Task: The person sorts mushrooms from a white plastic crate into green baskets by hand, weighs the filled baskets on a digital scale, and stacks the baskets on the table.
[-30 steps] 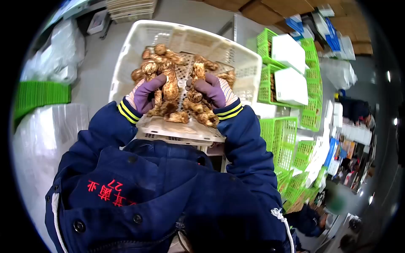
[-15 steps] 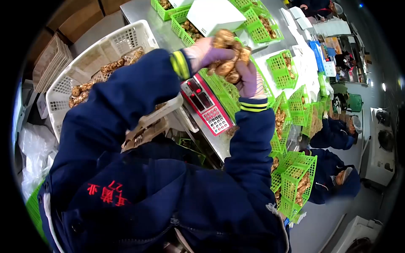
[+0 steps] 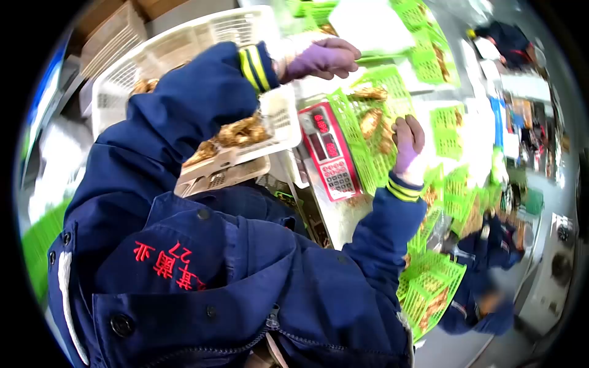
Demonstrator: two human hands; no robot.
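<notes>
My left hand point(image 3: 322, 59), in a purple glove, hovers above the far left corner of a green basket point(image 3: 362, 162), fingers stretched out and holding nothing. My right hand point(image 3: 409, 144), gloved alike, is at the basket's right side, fingers apart and slightly bent. No object shows in it; I cannot tell whether it touches the basket. Several brown, knobby mushrooms point(image 3: 370, 122) lie inside this basket. It stands at a red-and-white digital scale point(image 3: 331, 153) with lit red digits; the weighing plate is hidden.
On my left is a large white crate point(image 3: 285, 119) with more mushrooms point(image 3: 242, 132). Green baskets point(image 3: 446, 132) line the right side of the metal table, and a white box point(image 3: 371, 27) sits at the back. Co-workers point(image 3: 478, 300) are at the far right.
The mushrooms that both hands held over the basket are out of them, and mushrooms lie in the basket. My hands have moved apart. The whole view has shifted.
</notes>
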